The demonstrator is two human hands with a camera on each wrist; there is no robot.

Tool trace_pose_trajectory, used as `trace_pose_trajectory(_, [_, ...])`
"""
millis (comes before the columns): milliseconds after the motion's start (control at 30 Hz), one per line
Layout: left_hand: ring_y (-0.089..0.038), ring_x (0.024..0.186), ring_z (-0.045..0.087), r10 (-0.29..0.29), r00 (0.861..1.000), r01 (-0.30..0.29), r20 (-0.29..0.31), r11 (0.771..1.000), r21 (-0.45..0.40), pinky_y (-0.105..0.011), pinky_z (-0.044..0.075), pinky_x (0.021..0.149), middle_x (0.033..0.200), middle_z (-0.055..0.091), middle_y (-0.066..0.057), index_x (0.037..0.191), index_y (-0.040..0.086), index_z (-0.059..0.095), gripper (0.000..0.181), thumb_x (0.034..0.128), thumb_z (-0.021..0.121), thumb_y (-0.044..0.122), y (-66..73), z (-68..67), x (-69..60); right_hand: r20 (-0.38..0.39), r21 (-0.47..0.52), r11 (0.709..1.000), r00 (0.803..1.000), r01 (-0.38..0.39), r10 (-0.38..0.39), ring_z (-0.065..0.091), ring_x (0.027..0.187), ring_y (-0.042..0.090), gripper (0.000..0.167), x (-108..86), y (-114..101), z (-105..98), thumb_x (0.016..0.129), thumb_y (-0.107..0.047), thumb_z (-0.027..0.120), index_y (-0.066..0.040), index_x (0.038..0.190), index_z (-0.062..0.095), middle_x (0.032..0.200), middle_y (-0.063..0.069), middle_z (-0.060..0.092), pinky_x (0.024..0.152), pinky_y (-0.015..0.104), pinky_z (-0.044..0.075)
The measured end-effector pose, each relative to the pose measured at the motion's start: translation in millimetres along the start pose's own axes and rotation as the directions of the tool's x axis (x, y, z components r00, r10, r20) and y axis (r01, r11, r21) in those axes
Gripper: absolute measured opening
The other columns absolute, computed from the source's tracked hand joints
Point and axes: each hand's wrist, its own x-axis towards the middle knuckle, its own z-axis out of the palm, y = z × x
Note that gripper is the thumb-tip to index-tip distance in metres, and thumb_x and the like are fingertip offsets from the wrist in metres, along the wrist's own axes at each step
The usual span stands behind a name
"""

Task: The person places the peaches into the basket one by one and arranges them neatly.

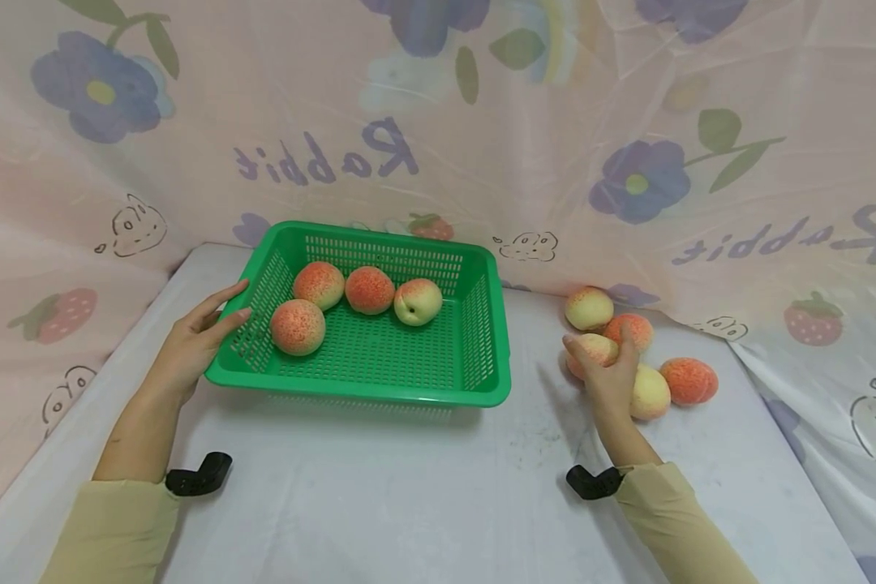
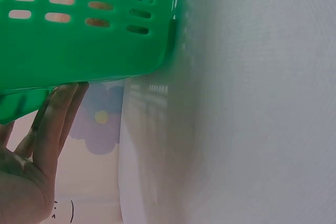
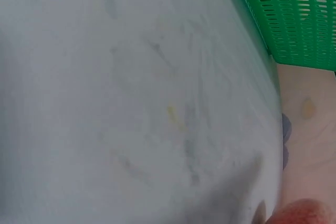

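Note:
A green plastic basket [image 1: 365, 395] with slotted walls stands on the white-covered table, several peaches inside it. My left hand [image 1: 190, 349] holds its left rim, thumb over the edge; in the left wrist view the fingers [image 2: 52, 124] reach up against the basket's rim. To the right of the basket, my right hand [image 1: 613, 381] grips a yellow-and-red peach [image 1: 593, 349] between thumb and fingers. Part of that peach is hidden behind the hand. The right wrist view catches only a red peach surface [image 3: 304, 214] and a fingertip at the bottom edge.
Around the right hand lie more peaches: a yellow one [image 1: 589, 308] behind, a red one [image 1: 633, 328] beside it, a yellow one [image 1: 651, 393] and a red one [image 1: 689, 380] to the right. A printed cloth curtain [image 1: 453, 146] rises behind the table [image 1: 380, 503].

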Motion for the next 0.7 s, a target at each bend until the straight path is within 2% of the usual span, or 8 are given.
trace_pose_trajectory(167, [-0.041,0.146,-0.003,-0.001,1.0,0.001,-0.003,1.0,0.005,-0.074,0.005,0.107,0.162,0.0,-0.012,0.148,0.04,0.032,0.057,0.0953,0.053,0.048,-0.7,-0.2,1.6,-0.032,-0.078,0.996,0.998,0.048,-0.05,0.027,0.14,0.027,0.091,-1.7,1.0,1.3,0.079,-0.033,0.078,-0.006,0.15,0.029,0.153,0.013,0.032,0.117,0.041,0.021])
trace_pose_trajectory(300, [-0.041,0.146,-0.002,-0.002,1.0,0.002,-0.004,1.0,0.009,-0.073,0.005,0.107,0.161,0.0,-0.013,0.148,0.041,0.032,0.058,0.0951,0.053,0.049,-1.4,-0.5,2.3,-0.041,-0.145,0.989,0.999,0.019,-0.026,0.026,0.137,0.031,0.081,-5.6,-0.7,1.5,0.08,-0.037,0.076,-0.011,0.147,0.039,0.149,0.011,0.037,0.114,0.046,0.02])
trace_pose_trajectory(433, [-0.041,0.146,-0.003,-0.001,1.0,0.001,0.002,1.0,0.003,-0.073,0.005,0.108,0.161,-0.001,-0.013,0.148,0.041,0.031,0.058,0.0952,0.053,0.049,-1.4,-0.8,2.2,-0.029,-0.132,0.991,0.999,0.012,-0.016,0.028,0.135,0.031,0.075,-8.1,-1.4,1.3,0.081,-0.032,0.076,-0.01,0.145,0.044,0.147,0.014,0.038,0.113,0.046,0.021])
trace_pose_trajectory(700, [-0.041,0.146,-0.003,0.007,1.0,-0.007,0.009,1.0,-0.007,-0.073,0.004,0.108,0.161,-0.002,-0.013,0.148,0.041,0.032,0.057,0.0958,0.053,0.047,-2.6,-1.1,1.6,0.023,-0.08,0.995,0.998,0.056,-0.054,0.029,0.135,0.033,0.065,-9.4,5.0,1.7,0.08,-0.012,0.075,-0.001,0.138,0.049,0.144,0.019,0.033,0.115,0.046,0.019])
